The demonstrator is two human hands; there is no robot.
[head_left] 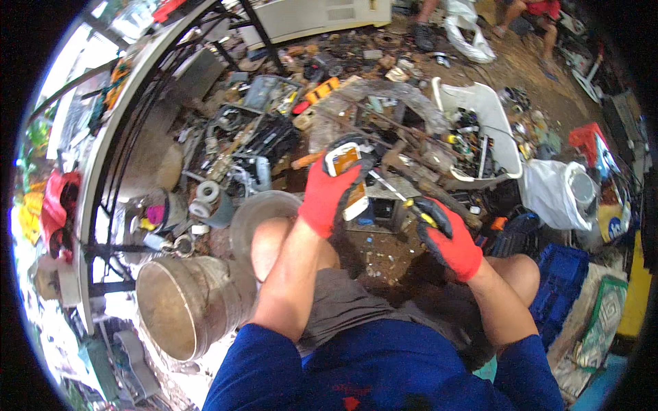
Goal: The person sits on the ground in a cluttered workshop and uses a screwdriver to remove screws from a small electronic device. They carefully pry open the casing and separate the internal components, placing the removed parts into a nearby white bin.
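Left arm: blue sleeve to the elbow, bare forearm reaching forward and slanting inward over my left thigh, the hand out past my knees. Left hand (325,195) in a red glove with dark fingers, clamped on a flat, pale-framed device (347,159) with an orange-brown panel. Hand wraps it from the left side; the thing sits raised in front of me, just left of my right hand's tool, above the littered ground.

Right arm: elbow out wide to the right, forearm angled forward and inward past my right knee. Right hand (449,236), same glove, lower and nearer my body than the left. Fingers closed round the yellow-and-black handle of a screwdriver (409,203); its shaft slants away, up and left, toward the device. Tip near the device's right side; whether it touches, I cannot tell.

Around me: boxy metal case (388,214) on the ground between the hands, white tub (504,139) of scrap ahead to the right, grimy bucket (223,293) beside my left leg.
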